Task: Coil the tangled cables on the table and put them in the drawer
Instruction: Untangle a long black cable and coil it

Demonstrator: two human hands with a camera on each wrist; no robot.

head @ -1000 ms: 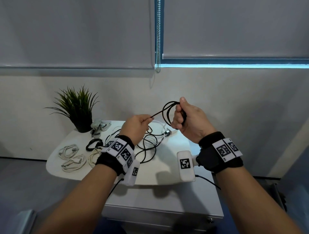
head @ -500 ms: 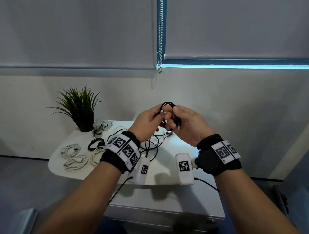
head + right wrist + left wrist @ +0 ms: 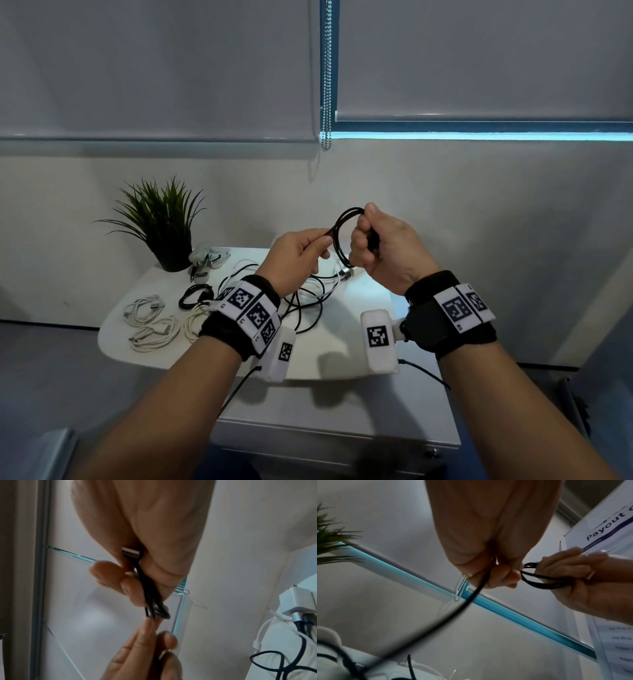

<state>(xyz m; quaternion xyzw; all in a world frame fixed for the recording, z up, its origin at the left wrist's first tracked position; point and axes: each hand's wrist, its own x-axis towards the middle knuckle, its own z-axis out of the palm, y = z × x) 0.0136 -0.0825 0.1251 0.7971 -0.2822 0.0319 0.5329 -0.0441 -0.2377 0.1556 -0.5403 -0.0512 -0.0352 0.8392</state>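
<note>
Both hands are up above the table, working one thin black cable. The right hand has its fingers curled round a small bundle of round loops, thumb on top; in the right wrist view a flat metal USB plug pokes out of the fist against the palm. The left hand pinches the same cable just beside the loops, thumb against fingertips, and the loose tail drops down to the tabletop from there.

The table is a glossy white top with rounded corners. On it there's a messy tangle of black and white cables, smooth rubbery-looking stuff. To the left sit three coiled white cables and one small coiled black cable. At the back left is a spiky green plant in a dark pot, with a white charger just beside it.

A white drawer unit sits under the table, looks closed.
</note>
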